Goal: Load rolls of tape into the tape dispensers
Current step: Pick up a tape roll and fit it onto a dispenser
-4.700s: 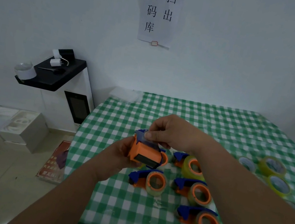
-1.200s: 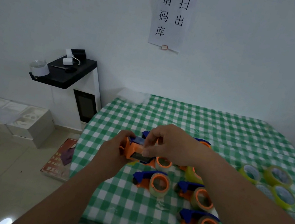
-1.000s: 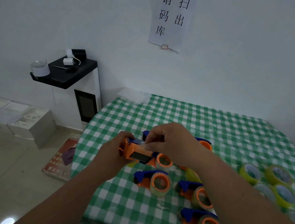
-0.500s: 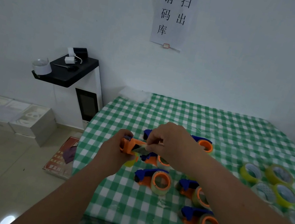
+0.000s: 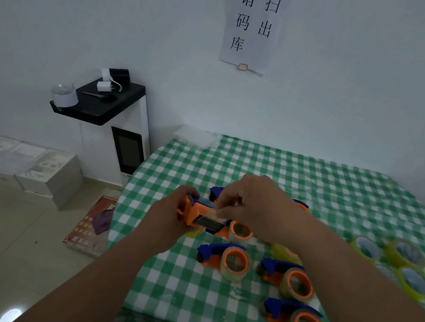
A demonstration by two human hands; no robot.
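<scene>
The left hand (image 5: 166, 221) sits at the left edge of the checked table (image 5: 342, 189), its fingers curled round the body of the orange dispenser (image 5: 192, 212), which it holds raised just above the cloth. Just right of that dispenser, the right hand (image 5: 257, 205) bends over its front end, thumb and forefinger pinching what looks like the free tape end (image 5: 215, 212); how far the tape is threaded I cannot tell, since the fingers hide the slot.

To do this step well, I judge the left hand should keep the dispenser steady while the right draws the strip flat and straight over the blade end, avoiding twists or the tape sticking to itself.

Right of and nearer than the held dispenser, three loaded dispensers (image 5: 225, 259) lie on the cloth. Further right, near the table's right edge, loose tape rolls (image 5: 404, 255) wait, well apart from the dispenser in hand.
</scene>
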